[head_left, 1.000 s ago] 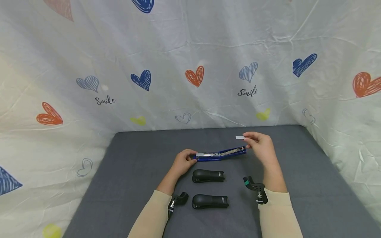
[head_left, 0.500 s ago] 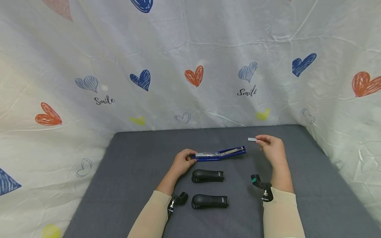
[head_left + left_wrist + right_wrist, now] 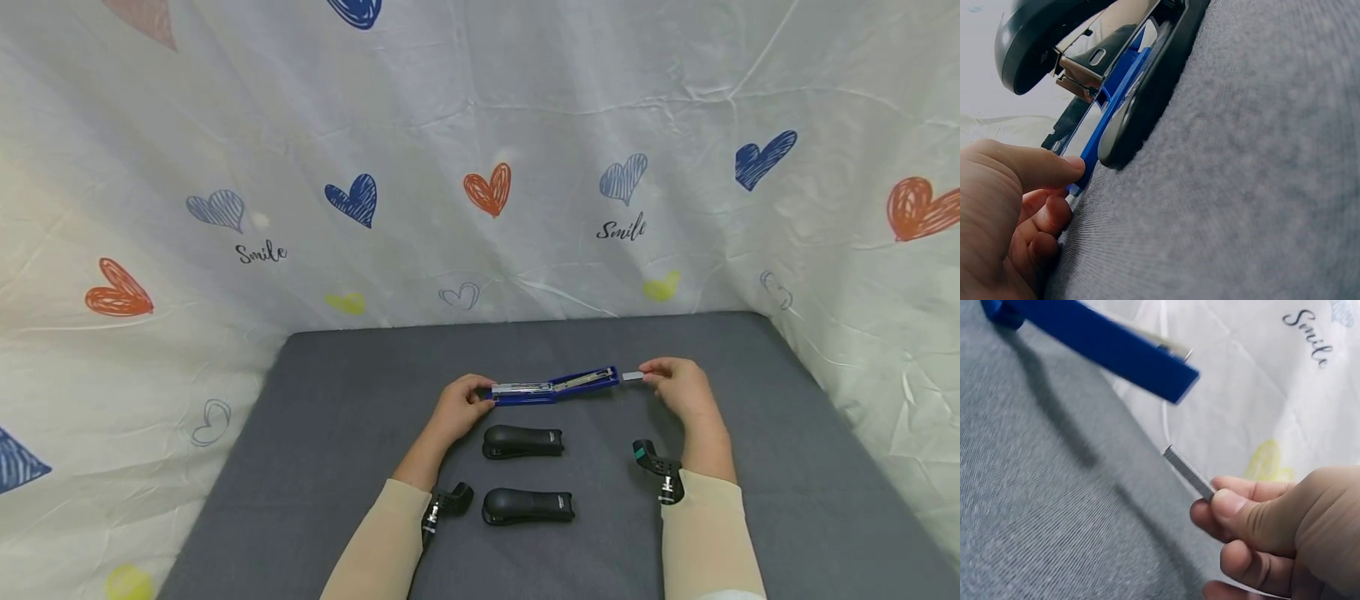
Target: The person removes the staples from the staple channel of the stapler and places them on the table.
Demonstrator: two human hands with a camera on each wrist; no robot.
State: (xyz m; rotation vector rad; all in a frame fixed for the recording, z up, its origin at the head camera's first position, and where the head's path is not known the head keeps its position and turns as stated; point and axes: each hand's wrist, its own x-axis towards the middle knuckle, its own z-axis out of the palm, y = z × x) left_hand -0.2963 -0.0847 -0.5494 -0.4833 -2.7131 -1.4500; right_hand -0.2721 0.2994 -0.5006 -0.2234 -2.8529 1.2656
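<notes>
A blue stapler point(image 3: 525, 400) lies opened out on the grey table, its right-hand arm raised at a slant. My left hand point(image 3: 459, 407) grips the stapler's left end between thumb and fingers; in the left wrist view the thumb point(image 3: 1054, 169) presses on its blue edge. Just off the stapler's right end, my right hand point(image 3: 681, 390) pinches a strip of staples point(image 3: 632, 377). The right wrist view has that silvery strip point(image 3: 1189, 472) jutting from between thumb and index finger, apart from the stapler's blue arm point(image 3: 1110, 347).
Two black staplers lie on the near side of the blue one: a closer-in one point(image 3: 522, 442) and another point(image 3: 528, 507) towards me. The grey cloth table point(image 3: 360, 433) ends at a white curtain point(image 3: 420, 125) printed with hearts.
My right hand first drew away to the right with the staple strip, then came down level with the stapler's raised end. The left hand has stayed on the stapler.
</notes>
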